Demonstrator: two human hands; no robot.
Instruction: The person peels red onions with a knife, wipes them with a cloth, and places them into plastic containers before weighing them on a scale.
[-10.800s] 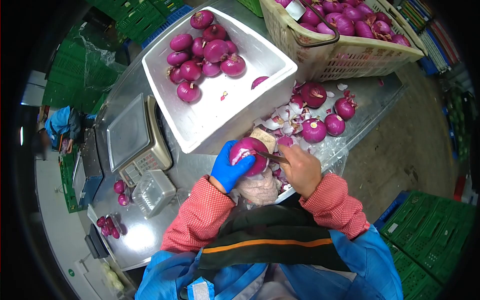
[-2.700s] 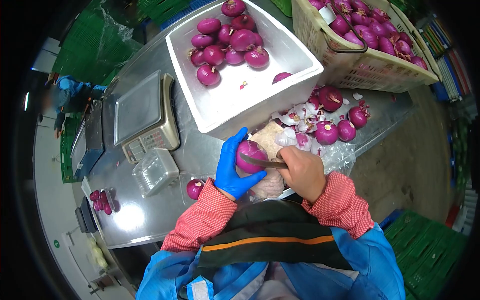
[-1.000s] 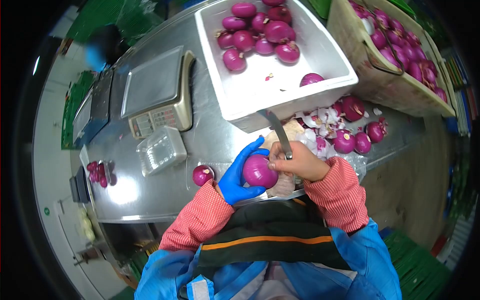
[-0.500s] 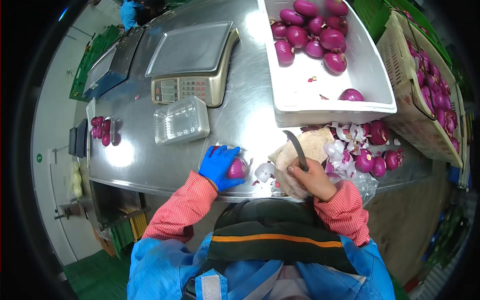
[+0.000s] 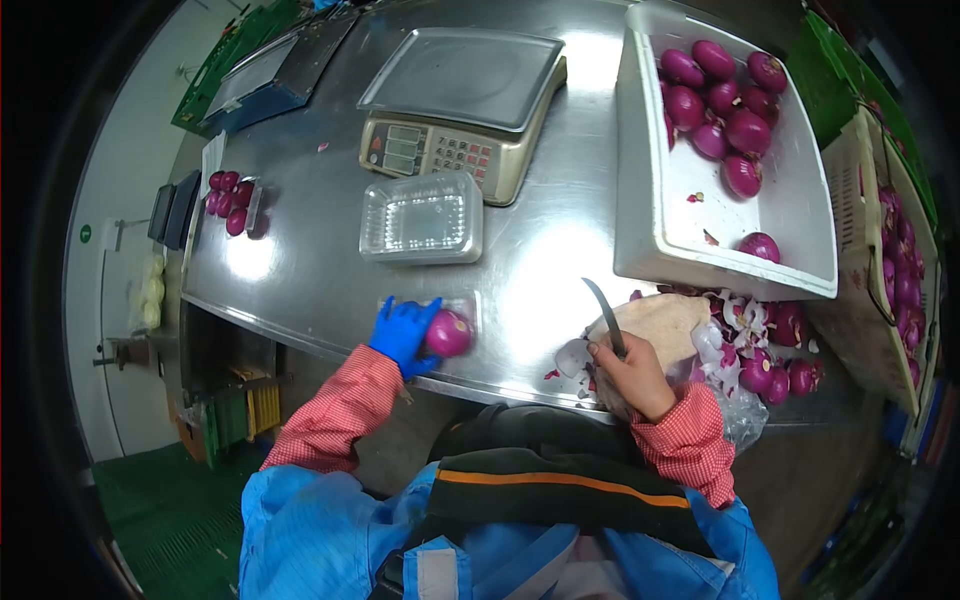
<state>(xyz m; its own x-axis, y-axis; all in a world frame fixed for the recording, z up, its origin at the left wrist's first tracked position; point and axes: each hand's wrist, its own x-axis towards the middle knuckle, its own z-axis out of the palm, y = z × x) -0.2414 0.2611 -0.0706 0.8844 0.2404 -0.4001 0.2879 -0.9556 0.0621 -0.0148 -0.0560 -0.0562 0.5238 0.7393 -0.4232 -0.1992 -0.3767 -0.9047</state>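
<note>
A group of small red onions (image 5: pixel 232 197) lies at the far left of the metal table (image 5: pixel 310 262). To its right, the blue-gloved left hand (image 5: pixel 403 336) is positioned at the left side of a single red onion (image 5: pixel 449 333). Its fingers are spread: the upper ones extend above and left of the onion, and the lowest edge of the hand lies at its lower left. Firm contact cannot be determined. The onion is located in a shallow clear tray (image 5: pixel 470 302), near the table's front edge. Behind it are a deeper clear container (image 5: pixel 421 220) and a weighing scale (image 5: pixel 462 90). Right of center, the bare right hand (image 5: pixel 636 371) has its fingers closed around the handle of a curved knife (image 5: pixel 604 309), blade directed up and left. A tan pad (image 5: pixel 662 322) lies beside this hand, followed by onion skins (image 5: pixel 712 345), a white box (image 5: pixel 640 190) containing onions, and a slatted crate (image 5: pixel 848 235).
</note>
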